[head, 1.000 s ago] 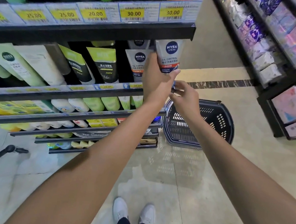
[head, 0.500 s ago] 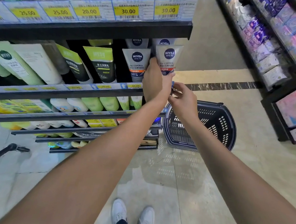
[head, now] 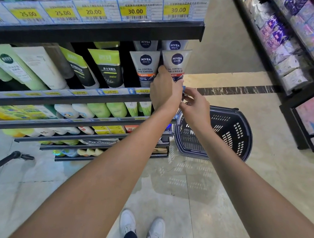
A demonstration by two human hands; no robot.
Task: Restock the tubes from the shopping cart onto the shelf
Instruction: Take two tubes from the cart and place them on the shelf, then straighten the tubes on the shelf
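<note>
Grey squeeze tube with dark blue round logo (head: 175,66) stands cap-down at the right end of the black metal shelf (head: 88,100), just beside a matching grey tube (head: 145,67). Left hand (head: 164,91): grip curled round the tube's lower half. Right hand (head: 196,105): fingers loosely bent at the shelf's right end by the tube's base; whether it holds anything, cannot tell. Dark perforated plastic basket (head: 226,134) on the pale tiled floor (head: 192,200) below the hands.

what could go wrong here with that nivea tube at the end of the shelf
The left hand grips the Nivea tube at the shelf's open right end; let go crooked, it might tip off toward the basket. Pushed sideways, it could knock the neighbouring Nivea tube. The right hand only steadies its bottom.
</note>
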